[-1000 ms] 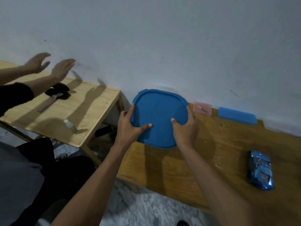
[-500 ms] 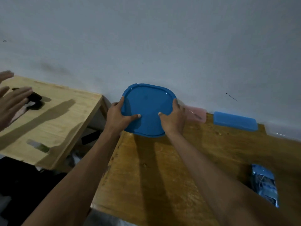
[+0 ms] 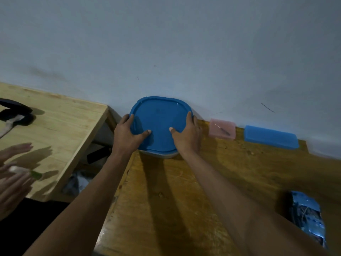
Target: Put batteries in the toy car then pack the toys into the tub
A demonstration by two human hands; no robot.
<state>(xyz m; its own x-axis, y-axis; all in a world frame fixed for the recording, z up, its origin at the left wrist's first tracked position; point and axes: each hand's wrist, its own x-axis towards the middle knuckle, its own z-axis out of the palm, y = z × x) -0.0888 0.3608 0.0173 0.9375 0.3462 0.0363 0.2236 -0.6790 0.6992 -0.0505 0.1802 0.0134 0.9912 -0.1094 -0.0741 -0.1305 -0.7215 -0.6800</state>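
A blue lid (image 3: 160,119) covers a pale tub (image 3: 160,155) that stands on the wooden table (image 3: 230,174) against the wall. My left hand (image 3: 127,134) grips the lid's left edge, thumb on top. On the right edge sits my right hand (image 3: 186,134), thumb also on top. A shiny blue toy car (image 3: 307,217) lies on the table at the far right, partly behind my right forearm. The tub's inside is hidden by the lid.
A pink box (image 3: 222,128) and a long blue box (image 3: 271,136) lie by the wall, right of the tub. A second, lighter table (image 3: 55,130) stands to the left with a black object (image 3: 16,112); another person's hands (image 3: 13,174) move over it, blurred.
The lidded tub has gone from raised in my hands down onto the table by the wall. My view has shifted. The other person's hands dropped lower on the left.
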